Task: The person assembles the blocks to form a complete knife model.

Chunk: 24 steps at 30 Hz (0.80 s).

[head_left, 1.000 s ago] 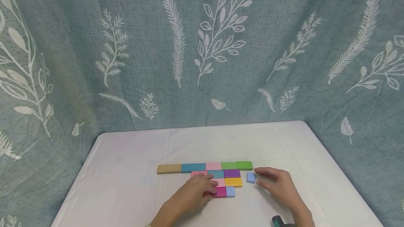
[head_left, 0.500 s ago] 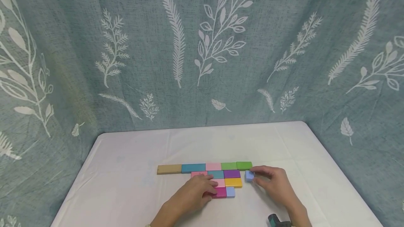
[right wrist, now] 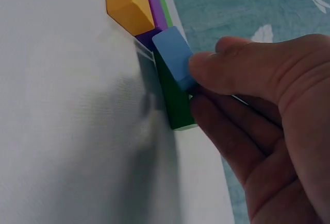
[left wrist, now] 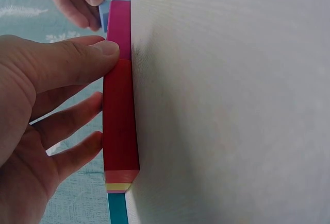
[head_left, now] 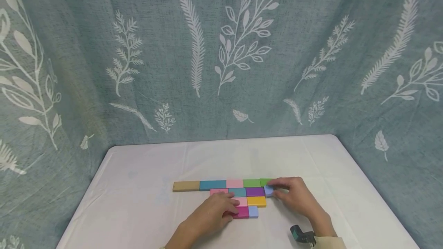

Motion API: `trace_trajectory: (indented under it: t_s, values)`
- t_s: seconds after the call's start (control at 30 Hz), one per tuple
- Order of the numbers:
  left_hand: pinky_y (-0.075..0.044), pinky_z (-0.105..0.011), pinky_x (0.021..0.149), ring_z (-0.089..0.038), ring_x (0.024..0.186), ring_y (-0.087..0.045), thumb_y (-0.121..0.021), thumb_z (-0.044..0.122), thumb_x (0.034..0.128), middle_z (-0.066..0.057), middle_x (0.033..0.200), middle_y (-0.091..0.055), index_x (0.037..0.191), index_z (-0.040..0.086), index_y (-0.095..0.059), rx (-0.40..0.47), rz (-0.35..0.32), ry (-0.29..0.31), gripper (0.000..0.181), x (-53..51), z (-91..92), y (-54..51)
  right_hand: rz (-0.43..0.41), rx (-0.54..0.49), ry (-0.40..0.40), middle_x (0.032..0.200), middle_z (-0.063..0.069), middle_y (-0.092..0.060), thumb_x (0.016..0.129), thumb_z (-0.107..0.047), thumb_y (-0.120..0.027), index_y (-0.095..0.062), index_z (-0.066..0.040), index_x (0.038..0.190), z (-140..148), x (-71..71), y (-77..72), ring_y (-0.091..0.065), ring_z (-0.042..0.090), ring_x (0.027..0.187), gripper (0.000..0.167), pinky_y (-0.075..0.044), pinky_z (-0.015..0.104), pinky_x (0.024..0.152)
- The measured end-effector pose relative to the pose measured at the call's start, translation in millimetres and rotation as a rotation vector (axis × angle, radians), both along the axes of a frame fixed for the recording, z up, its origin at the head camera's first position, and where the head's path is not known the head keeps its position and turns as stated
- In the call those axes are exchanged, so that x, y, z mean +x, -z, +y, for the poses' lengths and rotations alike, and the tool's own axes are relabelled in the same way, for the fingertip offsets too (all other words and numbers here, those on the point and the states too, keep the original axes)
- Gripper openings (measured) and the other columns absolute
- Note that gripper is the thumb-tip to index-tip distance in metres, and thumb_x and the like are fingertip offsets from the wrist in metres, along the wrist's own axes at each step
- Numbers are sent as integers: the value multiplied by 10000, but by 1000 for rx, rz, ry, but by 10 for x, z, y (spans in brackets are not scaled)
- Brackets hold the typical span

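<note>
My right hand point(head_left: 298, 198) pinches a small light blue block point(right wrist: 172, 54) between thumb and fingers. In the head view the block is at the right end of the second row, beside the purple block point(head_left: 255, 191) and in front of the green block point(right wrist: 178, 100), which the fingers partly cover. My left hand point(head_left: 212, 211) rests on the left part of the front rows with fingers spread. Its thumb touches the side near the joint of the red block point(left wrist: 119, 116) and the magenta block point(left wrist: 119, 28); the red one is hidden under the hand in the head view.
Several flat blocks lie in rows on the white table point(head_left: 138, 168), the back row starting with a tan block point(head_left: 186, 186). A yellow block point(head_left: 256, 201) and another light blue block point(head_left: 253, 211) end the front rows. A leaf-patterned curtain point(head_left: 214, 49) surrounds the table.
My right hand has closed on the light blue block and moved it left and slightly back, up to the purple block. My left hand has stayed in place.
</note>
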<state>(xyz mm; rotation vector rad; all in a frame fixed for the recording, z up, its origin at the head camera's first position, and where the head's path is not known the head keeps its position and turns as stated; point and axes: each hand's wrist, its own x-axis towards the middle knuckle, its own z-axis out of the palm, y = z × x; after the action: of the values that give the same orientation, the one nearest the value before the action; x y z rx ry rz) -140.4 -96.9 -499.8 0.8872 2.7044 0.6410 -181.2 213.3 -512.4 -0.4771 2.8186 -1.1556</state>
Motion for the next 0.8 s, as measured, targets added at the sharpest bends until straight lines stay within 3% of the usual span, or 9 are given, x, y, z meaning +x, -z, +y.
trace_trajectory:
  t_s: [0.4, 0.8]
  values:
    - [-530, -480, 1230, -164, 1443, -634, -859, 218, 965, 139, 1361, -769, 1222, 272, -854, 1, 29, 5, 263, -1, 0, 16, 43, 127, -52, 1228, -46, -823, 898, -20, -862, -837, -196, 1204, -46, -39, -28, -763, 248, 1233, 354, -610, 544, 1104]
    - [-530, -473, 1230, -156, 1447, -633, -856, 226, 967, 139, 1360, -769, 1233, 272, -851, 11, 12, 7, 270, -2, 14, 21, 93, 157, -73, 1223, -62, -823, 873, 1, -878, -832, -184, 1215, -97, -48, -17, -767, 214, 1211, 391, -624, 509, 1092]
